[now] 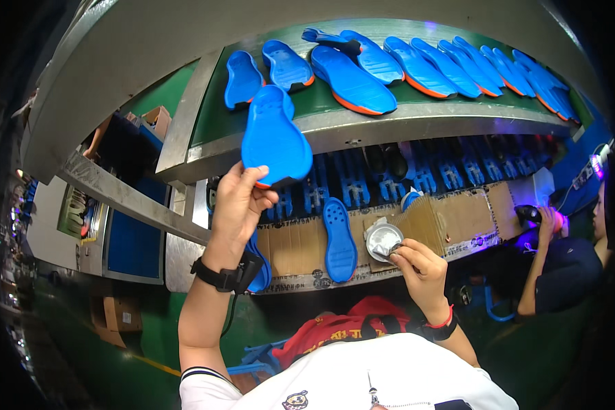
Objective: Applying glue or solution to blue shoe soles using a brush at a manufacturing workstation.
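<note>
My left hand point(242, 198) is raised, thumb on top, gripping the heel or toe end of a blue shoe sole point(277, 145) with an orange and black edge. Lower down, my right hand point(420, 270) is closed in a pinch at the rim of a small round dish point(381, 236) with a whitish, shiny inside. A small dark bit shows at its fingertips, too small to name. Between my hands, another blue sole point(340, 239) with holes at one end lies on the cardboard point(290, 249). Part of one more blue sole point(260, 273) shows behind my left wrist.
Several blue soles point(362, 82) line the green upper shelf, whose metal edge point(424, 124) crosses above the work surface. Blue racks point(355, 184) holding dark shoe parts stand beneath it. On the right, another person point(567, 266) handles a dark shoe. A metal frame bar point(126, 195) runs at left.
</note>
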Demonstrator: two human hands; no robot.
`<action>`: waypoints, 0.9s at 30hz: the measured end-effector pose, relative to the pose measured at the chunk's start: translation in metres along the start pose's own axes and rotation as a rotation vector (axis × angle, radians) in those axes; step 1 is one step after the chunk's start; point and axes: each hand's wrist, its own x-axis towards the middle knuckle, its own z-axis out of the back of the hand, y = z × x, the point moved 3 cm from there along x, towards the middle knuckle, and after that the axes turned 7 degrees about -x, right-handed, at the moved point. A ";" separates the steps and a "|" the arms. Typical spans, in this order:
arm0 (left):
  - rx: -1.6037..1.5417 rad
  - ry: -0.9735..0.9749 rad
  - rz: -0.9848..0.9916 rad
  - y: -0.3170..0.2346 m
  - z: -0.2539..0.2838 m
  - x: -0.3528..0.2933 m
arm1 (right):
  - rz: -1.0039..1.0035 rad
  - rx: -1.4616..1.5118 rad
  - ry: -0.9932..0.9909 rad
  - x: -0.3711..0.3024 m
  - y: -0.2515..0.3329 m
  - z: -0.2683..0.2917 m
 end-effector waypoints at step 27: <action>0.600 -0.079 -0.690 0.044 -0.022 0.046 | -0.020 0.001 0.110 -0.009 -0.021 -0.022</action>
